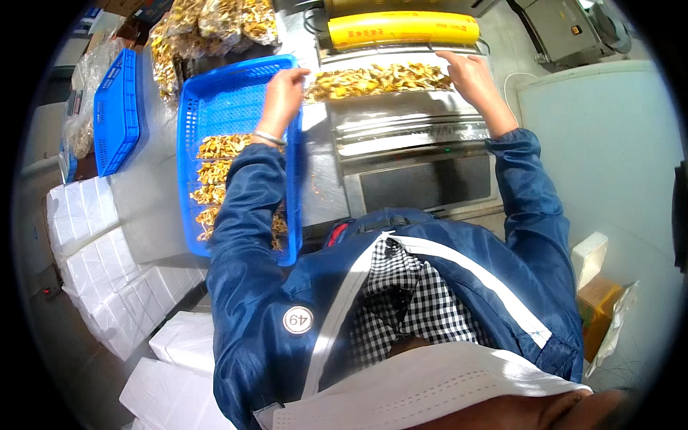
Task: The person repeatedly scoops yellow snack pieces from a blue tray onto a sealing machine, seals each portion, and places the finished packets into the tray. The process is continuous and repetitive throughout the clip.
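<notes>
A long pack of yellow-brown sliced mushrooms point(379, 80), seemingly on a tray, lies across the steel top of a film-wrapping machine point(408, 110). At its left end is my left hand point(282, 102), above the right rim of a blue plastic crate point(185, 161). Over the far right end is my right hand point(473, 80), with a finger pointing left towards the film roll. Clear film may be between my fingers, but it is too fine to make out. Behind the pack lies a yellow film roll point(403, 29) bearing writing. Several mushroom packs point(215, 172) lie in the crate's near half, partly hidden by my left sleeve.
Bagged mushrooms point(215, 27) are heaped behind the crate. Another blue crate point(115, 113) stands tilted at the left. White foam boxes point(102, 269) are stacked at the lower left. The machine's dark plate point(427, 185) lies close before my body. A pale surface point(596, 145) borders the right.
</notes>
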Action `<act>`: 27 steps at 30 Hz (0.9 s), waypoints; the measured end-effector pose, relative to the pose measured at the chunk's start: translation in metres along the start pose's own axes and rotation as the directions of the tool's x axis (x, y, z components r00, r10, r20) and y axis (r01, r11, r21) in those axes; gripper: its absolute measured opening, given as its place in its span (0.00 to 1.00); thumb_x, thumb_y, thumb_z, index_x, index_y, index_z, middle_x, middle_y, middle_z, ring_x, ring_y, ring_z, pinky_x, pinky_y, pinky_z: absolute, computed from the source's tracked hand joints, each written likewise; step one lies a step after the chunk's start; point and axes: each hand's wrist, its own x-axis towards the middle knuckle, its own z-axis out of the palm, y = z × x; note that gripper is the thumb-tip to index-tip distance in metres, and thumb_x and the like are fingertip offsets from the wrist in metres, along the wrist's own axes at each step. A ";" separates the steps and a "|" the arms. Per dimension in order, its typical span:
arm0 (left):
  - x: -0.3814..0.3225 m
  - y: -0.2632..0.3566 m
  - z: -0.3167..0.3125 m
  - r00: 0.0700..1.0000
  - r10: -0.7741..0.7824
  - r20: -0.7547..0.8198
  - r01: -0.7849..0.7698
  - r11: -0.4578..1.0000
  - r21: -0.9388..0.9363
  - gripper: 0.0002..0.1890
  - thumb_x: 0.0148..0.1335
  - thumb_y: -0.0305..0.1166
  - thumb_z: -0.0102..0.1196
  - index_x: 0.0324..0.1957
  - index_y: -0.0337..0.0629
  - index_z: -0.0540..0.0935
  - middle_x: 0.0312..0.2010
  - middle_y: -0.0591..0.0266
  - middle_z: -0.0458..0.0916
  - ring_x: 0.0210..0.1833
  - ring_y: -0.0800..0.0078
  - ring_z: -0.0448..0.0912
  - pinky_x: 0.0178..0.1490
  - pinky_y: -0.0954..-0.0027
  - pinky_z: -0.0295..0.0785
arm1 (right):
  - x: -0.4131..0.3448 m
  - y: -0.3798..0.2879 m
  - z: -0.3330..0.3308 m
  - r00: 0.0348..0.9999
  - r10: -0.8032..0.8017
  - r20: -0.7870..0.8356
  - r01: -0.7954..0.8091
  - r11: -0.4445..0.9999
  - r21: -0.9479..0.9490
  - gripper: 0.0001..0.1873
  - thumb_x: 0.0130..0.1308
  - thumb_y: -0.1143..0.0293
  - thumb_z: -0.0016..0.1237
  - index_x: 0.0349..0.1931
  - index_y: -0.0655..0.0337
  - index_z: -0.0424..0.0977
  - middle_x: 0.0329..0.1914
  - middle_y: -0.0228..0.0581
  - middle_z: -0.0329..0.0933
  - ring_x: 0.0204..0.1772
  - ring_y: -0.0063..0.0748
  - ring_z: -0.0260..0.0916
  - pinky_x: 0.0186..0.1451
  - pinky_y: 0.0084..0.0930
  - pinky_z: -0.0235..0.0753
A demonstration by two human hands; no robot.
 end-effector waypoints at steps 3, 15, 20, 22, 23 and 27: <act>-0.009 0.035 0.062 0.998 -0.020 0.063 0.021 1.000 -0.013 0.19 0.58 0.18 0.48 0.49 0.41 0.85 0.43 0.49 0.85 0.47 0.61 0.84 0.53 0.65 0.77 | -0.043 0.051 0.003 0.992 0.103 0.079 -0.100 0.994 -0.044 0.23 0.62 0.76 0.50 0.58 0.49 0.73 0.39 0.43 0.82 0.45 0.41 0.78 0.58 0.41 0.68; -0.011 0.061 0.098 0.957 -0.135 0.258 0.147 0.989 -0.027 0.19 0.57 0.21 0.49 0.50 0.40 0.85 0.41 0.50 0.86 0.43 0.64 0.84 0.49 0.67 0.77 | -0.074 0.135 0.033 0.996 0.083 0.031 -0.088 0.978 0.190 0.22 0.63 0.69 0.43 0.59 0.49 0.73 0.44 0.45 0.82 0.47 0.51 0.78 0.49 0.49 0.74; -0.019 0.068 0.094 0.969 -0.154 0.190 0.169 0.984 -0.063 0.19 0.59 0.24 0.53 0.54 0.37 0.82 0.44 0.48 0.85 0.46 0.62 0.84 0.53 0.68 0.76 | -0.079 0.139 0.023 0.991 0.120 0.061 -0.129 0.972 0.195 0.23 0.69 0.62 0.45 0.64 0.47 0.69 0.45 0.51 0.81 0.46 0.52 0.79 0.50 0.43 0.77; -0.031 0.078 0.086 0.997 -0.071 0.037 0.069 0.996 0.056 0.22 0.60 0.28 0.54 0.57 0.35 0.78 0.46 0.46 0.84 0.47 0.58 0.83 0.53 0.65 0.76 | -0.094 0.141 0.011 0.959 0.281 -0.045 -0.255 0.918 0.305 0.24 0.69 0.60 0.46 0.64 0.50 0.68 0.44 0.51 0.81 0.45 0.52 0.79 0.48 0.42 0.77; -0.040 0.085 0.083 0.998 -0.052 -0.036 0.057 0.987 0.147 0.22 0.61 0.29 0.54 0.58 0.35 0.77 0.46 0.44 0.84 0.46 0.55 0.83 0.52 0.63 0.76 | -0.104 0.142 0.004 0.935 0.337 -0.111 -0.275 0.887 0.371 0.24 0.69 0.59 0.47 0.64 0.51 0.67 0.44 0.51 0.81 0.44 0.52 0.79 0.48 0.41 0.77; -0.102 0.115 0.072 0.914 -0.400 -0.067 0.401 0.864 0.304 0.19 0.63 0.37 0.53 0.52 0.38 0.76 0.40 0.43 0.84 0.45 0.46 0.81 0.46 0.55 0.75 | -0.156 0.133 -0.010 0.858 0.504 0.099 -0.493 0.755 0.431 0.17 0.65 0.61 0.51 0.48 0.62 0.75 0.34 0.49 0.81 0.45 0.52 0.78 0.46 0.45 0.76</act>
